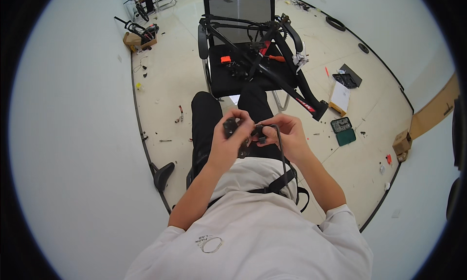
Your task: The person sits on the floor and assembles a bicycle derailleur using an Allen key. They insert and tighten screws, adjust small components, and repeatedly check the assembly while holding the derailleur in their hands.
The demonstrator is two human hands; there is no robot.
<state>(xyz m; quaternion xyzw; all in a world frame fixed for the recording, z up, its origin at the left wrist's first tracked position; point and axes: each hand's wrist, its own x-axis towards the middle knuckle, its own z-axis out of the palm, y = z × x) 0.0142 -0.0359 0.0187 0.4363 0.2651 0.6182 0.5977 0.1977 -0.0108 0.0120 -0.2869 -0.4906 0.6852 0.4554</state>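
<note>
Above my lap, my left hand (232, 140) is closed around a small black bicycle part (230, 126); its exact kind is hard to make out. Close beside it, my right hand (287, 134) pinches another small black piece (262, 135), and the fingertips of both hands nearly meet. From the right hand a thin black cable (282, 156) curves down toward my waist. Whether the two black pieces are joined cannot be seen. In front of my knees, a black bicycle frame (272, 74) with red markings lies across an office chair (219, 83).
On the chair seat are an orange-red object (225, 59) and an orange-handled tool (276, 58). To the right, the floor holds an open green case of small parts (346, 137), a white box (340, 98) and a black tool case (346, 80). A bicycle saddle (164, 176) lies by the left wall.
</note>
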